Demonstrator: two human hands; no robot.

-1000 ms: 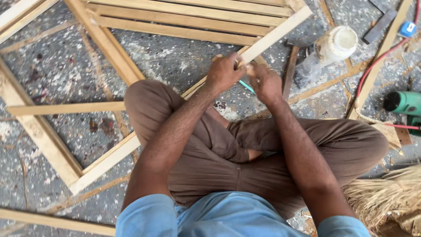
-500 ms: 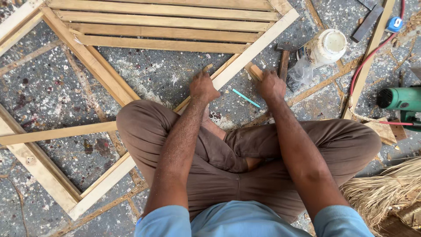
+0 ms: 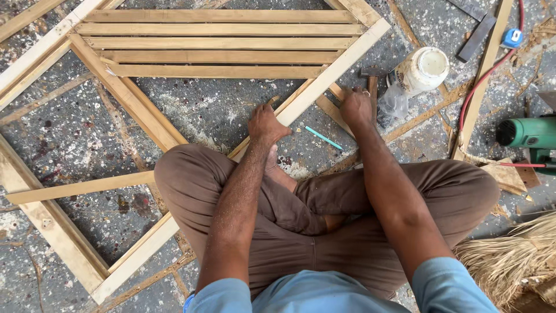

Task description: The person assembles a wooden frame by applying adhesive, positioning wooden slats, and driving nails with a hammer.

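I sit cross-legged on a paint-spattered floor with a large wooden frame (image 3: 330, 75) lying in front of me. Several slats (image 3: 220, 43) fill its far corner. My left hand (image 3: 266, 124) presses down on the frame's diagonal rail, just beyond my knee, with fingers curled over its edge. My right hand (image 3: 356, 107) reaches to the right of the rail and closes on the handle of a hammer (image 3: 370, 81) that lies on the floor. A teal pencil (image 3: 324, 138) rests on the floor between my hands.
A white jar (image 3: 425, 69) and a clear plastic bag (image 3: 394, 101) sit right of the hammer. A green power tool (image 3: 530, 133) and red cable (image 3: 486, 75) lie at right, a straw broom (image 3: 515, 261) by my right knee. A loose slat (image 3: 75, 188) crosses the frame at left.
My hands have moved apart. The left has slid down the rail toward me, and the right has gone off to the right, onto the hammer. The view has tilted down.
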